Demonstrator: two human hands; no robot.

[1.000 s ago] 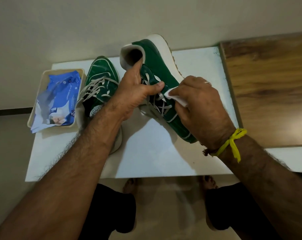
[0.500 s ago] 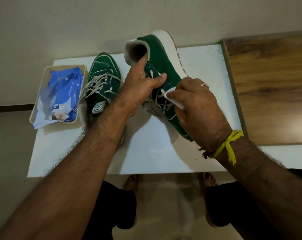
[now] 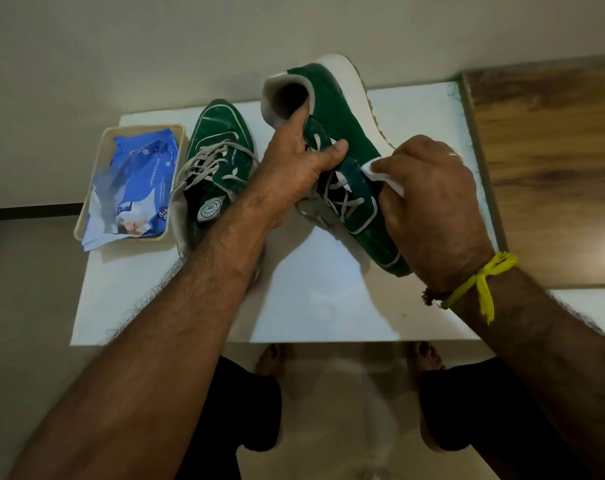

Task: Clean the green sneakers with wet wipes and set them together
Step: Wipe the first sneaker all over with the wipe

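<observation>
Head view, looking down: left hand reaches in from lower left, forearm stretched across the surface, fingers tucked into the collar of the raised green sneaker and thumb clamped over its tongue and laces, holding it tilted with the white sole facing away and right, toe pointing down toward the person. Right hand comes in from lower right, fingers curled and pinching a folded white wet wipe pressed against the sneaker's side just beside the laces; ring on one finger, yellow thread tied at the wrist. Second green sneaker sits flat on the surface just left of the held one, toe away from the person, partly hidden under the left forearm. Beige tray at the left edge of the surface holds a blue wipes pack, one corner hanging over the tray rim. White surface stands against a pale wall; wooden top adjoins it on the right. Bare feet and dark shorts show below on a light floor.
</observation>
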